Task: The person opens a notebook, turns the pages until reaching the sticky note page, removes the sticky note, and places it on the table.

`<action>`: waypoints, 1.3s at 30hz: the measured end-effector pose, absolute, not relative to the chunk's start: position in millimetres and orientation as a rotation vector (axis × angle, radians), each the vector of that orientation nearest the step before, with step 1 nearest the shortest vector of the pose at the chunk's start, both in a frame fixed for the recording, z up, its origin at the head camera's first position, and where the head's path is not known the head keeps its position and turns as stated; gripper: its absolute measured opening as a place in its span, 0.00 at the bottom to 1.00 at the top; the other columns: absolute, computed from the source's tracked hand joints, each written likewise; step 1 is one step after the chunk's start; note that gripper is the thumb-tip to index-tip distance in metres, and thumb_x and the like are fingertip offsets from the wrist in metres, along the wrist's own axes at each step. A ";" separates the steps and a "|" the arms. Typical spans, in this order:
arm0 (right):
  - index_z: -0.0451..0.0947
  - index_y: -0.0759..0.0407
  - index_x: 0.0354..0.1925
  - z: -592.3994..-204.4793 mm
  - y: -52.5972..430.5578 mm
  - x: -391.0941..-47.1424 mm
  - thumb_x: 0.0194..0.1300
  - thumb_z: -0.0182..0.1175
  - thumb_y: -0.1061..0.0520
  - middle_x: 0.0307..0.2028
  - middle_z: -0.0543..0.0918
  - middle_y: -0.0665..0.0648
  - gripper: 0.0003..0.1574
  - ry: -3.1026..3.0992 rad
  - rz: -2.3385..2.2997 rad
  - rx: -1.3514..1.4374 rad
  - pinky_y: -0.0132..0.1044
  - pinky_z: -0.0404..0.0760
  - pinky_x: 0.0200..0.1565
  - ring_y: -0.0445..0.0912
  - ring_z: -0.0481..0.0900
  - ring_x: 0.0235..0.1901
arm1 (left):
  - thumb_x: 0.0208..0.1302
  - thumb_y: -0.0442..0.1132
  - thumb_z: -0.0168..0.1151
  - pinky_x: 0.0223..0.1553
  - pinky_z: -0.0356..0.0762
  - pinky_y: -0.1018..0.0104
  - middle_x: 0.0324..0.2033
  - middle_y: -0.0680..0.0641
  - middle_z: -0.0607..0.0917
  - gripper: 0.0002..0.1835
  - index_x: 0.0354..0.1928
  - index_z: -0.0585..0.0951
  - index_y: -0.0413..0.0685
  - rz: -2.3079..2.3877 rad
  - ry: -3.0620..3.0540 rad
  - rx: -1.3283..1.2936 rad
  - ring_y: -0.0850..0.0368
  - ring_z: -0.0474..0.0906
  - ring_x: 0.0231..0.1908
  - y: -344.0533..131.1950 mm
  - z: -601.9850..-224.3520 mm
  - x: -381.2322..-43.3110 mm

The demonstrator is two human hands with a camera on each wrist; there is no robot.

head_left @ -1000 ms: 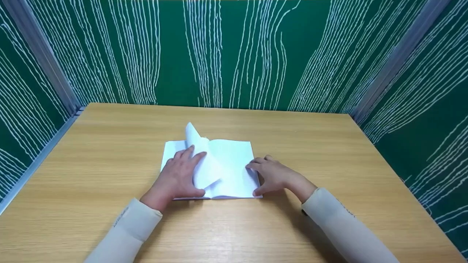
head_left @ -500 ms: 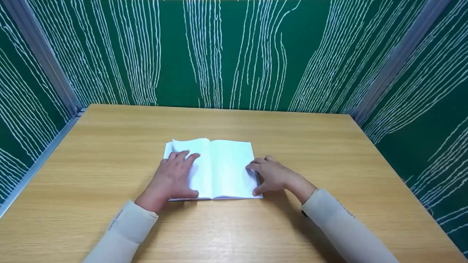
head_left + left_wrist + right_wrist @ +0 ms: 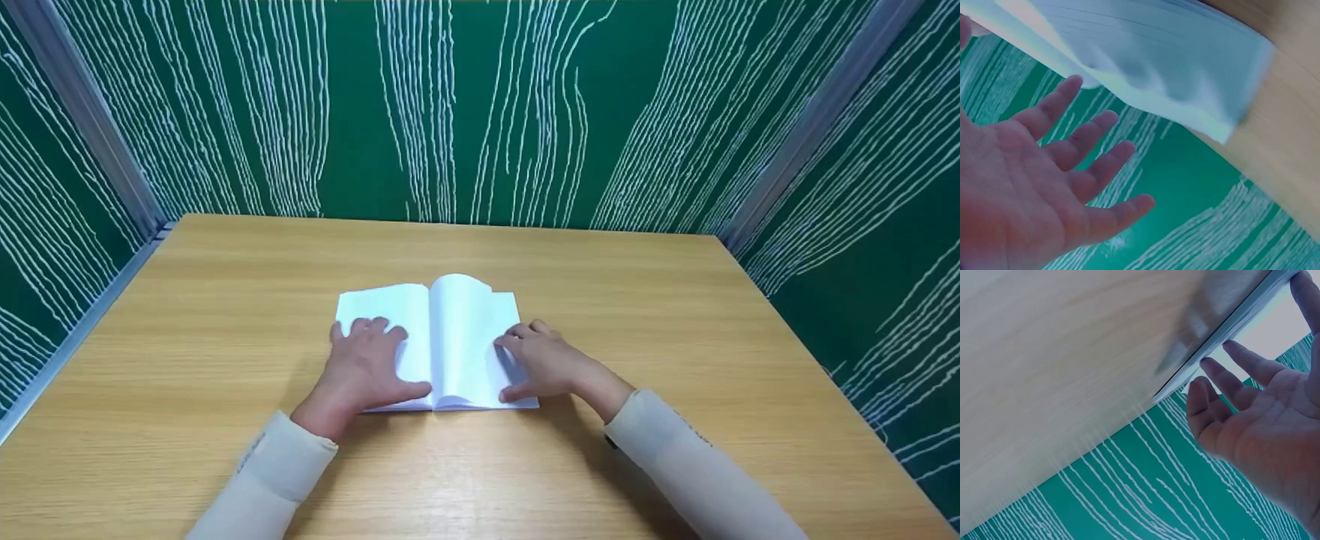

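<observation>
An open book (image 3: 416, 304) with blank white pages lies on the wooden table. My left hand (image 3: 364, 367) spreads over its left page, fingers apart and thumb reaching close to the spine. In the left wrist view the palm and straight fingers show beside the page block (image 3: 1168, 50). On the right side, a page (image 3: 461, 322) bows upward from the spine. Its outer edge sits inward of the pages below. My right hand (image 3: 544, 360) is at that edge, with index fingertip and thumb tip touching the paper. The right wrist view shows its fingertips along the book's side (image 3: 1230, 326).
The light wooden table (image 3: 225, 315) extends around the book on all sides. Green walls (image 3: 487, 112) with white wavy lines stand behind it and to both sides. Grey metal posts (image 3: 810, 127) rise at the two back corners.
The page that was curling under my left hand now lies flat on the left. A right-hand page has bowed up as my right hand shifted slightly inward.
</observation>
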State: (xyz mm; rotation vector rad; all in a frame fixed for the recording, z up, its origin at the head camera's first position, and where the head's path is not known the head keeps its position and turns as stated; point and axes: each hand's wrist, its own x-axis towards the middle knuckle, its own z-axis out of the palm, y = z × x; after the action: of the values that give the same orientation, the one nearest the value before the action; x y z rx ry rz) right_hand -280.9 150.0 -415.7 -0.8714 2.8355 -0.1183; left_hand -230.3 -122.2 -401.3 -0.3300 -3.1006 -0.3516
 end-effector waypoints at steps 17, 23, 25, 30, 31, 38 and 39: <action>0.65 0.50 0.68 -414.7 133.9 -279.8 0.52 0.67 0.32 0.66 0.69 0.58 0.51 2.797 -0.104 -0.880 0.67 0.65 0.60 0.57 0.67 0.64 | 0.36 0.71 0.69 0.58 0.70 0.46 0.66 0.46 0.68 0.45 0.61 0.75 0.61 -0.531 -2.991 -0.654 0.47 0.67 0.59 -82.7 -408.4 -239.4; 0.62 0.51 0.69 -411.2 140.3 -279.0 0.55 0.66 0.35 0.68 0.66 0.58 0.50 2.754 -0.123 -0.902 0.64 0.66 0.61 0.55 0.66 0.65 | 0.39 0.69 0.68 0.53 0.72 0.47 0.63 0.43 0.71 0.40 0.54 0.80 0.56 -0.459 -2.957 -0.672 0.45 0.70 0.56 -85.9 -411.8 -240.7; 0.62 0.52 0.70 -410.0 144.1 -278.6 0.55 0.67 0.36 0.68 0.66 0.58 0.50 2.745 -0.132 -0.887 0.61 0.65 0.63 0.55 0.65 0.66 | 0.39 0.69 0.68 0.52 0.73 0.48 0.62 0.43 0.72 0.39 0.52 0.80 0.54 -0.441 -2.942 -0.670 0.45 0.70 0.55 -88.7 -412.5 -240.4; 0.62 0.54 0.70 -408.2 154.1 -278.1 0.54 0.69 0.39 0.69 0.65 0.57 0.51 2.724 -0.171 -0.867 0.55 0.63 0.67 0.55 0.62 0.68 | 0.41 0.68 0.67 0.53 0.72 0.49 0.63 0.44 0.71 0.39 0.55 0.78 0.55 -0.428 -2.911 -0.636 0.47 0.70 0.56 -97.3 -413.9 -239.9; 0.62 0.54 0.70 -408.1 156.0 -278.2 0.54 0.69 0.39 0.69 0.65 0.57 0.51 2.719 -0.178 -0.870 0.54 0.63 0.67 0.54 0.61 0.68 | 0.41 0.68 0.67 0.53 0.72 0.50 0.64 0.45 0.71 0.40 0.56 0.77 0.55 -0.431 -2.896 -0.630 0.48 0.70 0.56 -99.2 -414.3 -239.9; 0.61 0.62 0.70 -407.9 164.6 -280.7 0.54 0.70 0.46 0.70 0.63 0.61 0.51 2.670 -0.199 -0.937 0.50 0.62 0.69 0.56 0.59 0.70 | 0.42 0.66 0.68 0.54 0.73 0.50 0.66 0.46 0.68 0.45 0.64 0.70 0.59 -0.457 -2.820 -0.599 0.47 0.69 0.58 -112.1 -412.2 -237.9; 0.61 0.61 0.70 -407.8 164.8 -280.9 0.54 0.70 0.46 0.71 0.62 0.61 0.51 2.668 -0.193 -0.929 0.50 0.61 0.69 0.56 0.59 0.70 | 0.42 0.66 0.68 0.53 0.73 0.49 0.66 0.46 0.68 0.45 0.65 0.70 0.59 -0.450 -2.821 -0.597 0.47 0.69 0.58 -113.4 -411.5 -237.6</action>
State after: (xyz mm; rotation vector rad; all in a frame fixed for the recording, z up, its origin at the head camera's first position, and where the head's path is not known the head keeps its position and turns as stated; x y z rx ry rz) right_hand -280.9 164.8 -407.8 -0.9288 2.6684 -0.1934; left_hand -237.6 -113.4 -411.5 -0.5969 -2.8213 -0.4503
